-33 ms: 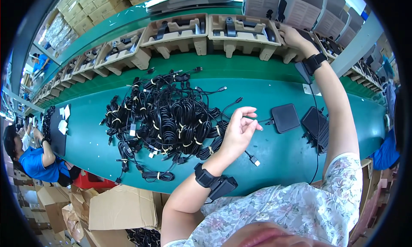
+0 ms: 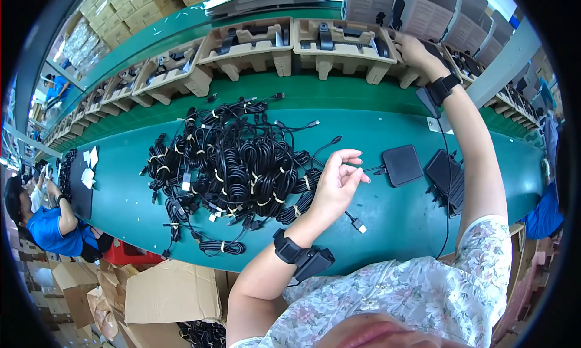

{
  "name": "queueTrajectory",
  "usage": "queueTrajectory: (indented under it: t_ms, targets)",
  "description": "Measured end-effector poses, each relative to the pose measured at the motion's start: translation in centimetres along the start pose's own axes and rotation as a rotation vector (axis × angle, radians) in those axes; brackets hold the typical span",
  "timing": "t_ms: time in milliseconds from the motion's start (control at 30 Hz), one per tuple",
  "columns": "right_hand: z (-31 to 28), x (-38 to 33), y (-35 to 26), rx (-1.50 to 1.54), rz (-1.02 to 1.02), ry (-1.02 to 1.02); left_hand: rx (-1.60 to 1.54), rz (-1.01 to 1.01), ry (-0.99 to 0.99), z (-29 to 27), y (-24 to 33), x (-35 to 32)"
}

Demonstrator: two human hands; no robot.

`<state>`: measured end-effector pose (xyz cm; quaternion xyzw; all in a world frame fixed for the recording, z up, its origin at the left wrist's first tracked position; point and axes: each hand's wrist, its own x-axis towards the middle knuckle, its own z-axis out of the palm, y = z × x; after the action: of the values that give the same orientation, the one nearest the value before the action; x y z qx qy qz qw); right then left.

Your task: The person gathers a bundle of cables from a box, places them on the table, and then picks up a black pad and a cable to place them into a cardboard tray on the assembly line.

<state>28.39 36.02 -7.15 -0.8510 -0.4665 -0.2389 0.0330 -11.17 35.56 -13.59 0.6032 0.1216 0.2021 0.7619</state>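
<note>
At the end of the outstretched arm, beyond the bench [image 2: 363, 127], the right hand [image 2: 414, 50] is bent downward over a brown tray [image 2: 408, 75]. Its fingertips are partly hidden, so how far they are closed, or whether anything is gripped, cannot be told. To its left, another tray [image 2: 345, 52] is filled with black parts, and grey cartons [image 2: 372, 6] are stood behind the row. A black band [image 2: 448, 86] is worn on the wrist below it.

Nearer the body, the left hand [image 2: 336, 184] is held above the bench, fingers loosely curled, with a gap left between the upper fingers and the thumb. Just right of its fingertips, a thin black cord [image 2: 375, 170] is joined to a flat black square [image 2: 402, 166]; whether that cord is pinched or only passed behind the hand cannot be told. Farther right, more black pieces [image 2: 445, 175] are stacked. Left of the hand, a large heap of cables [image 2: 239, 160] is spread, many bundled with pale ties. Below the hand, a metal plug [image 2: 359, 227] is seen.
</note>
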Motion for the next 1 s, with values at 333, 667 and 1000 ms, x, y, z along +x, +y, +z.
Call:
queueTrajectory:
  t_ms: [333,667,1000]
  targets:
    - [-1.5,-3.8,-0.1,0.135,-0.013,0.17,-0.025,0.036,-0.044,-0.2,-0.4,1.2]
    - [-10.7,-22.5,-6.6,0.316,-0.447,-0.492,0.565,0.465,-0.037,1.3,-1.6,0.9]
    - [-14.8,-22.0,-11.4,0.674,-0.415,-0.059,0.867,0.404,-0.167,0.7,-1.0,0.3]
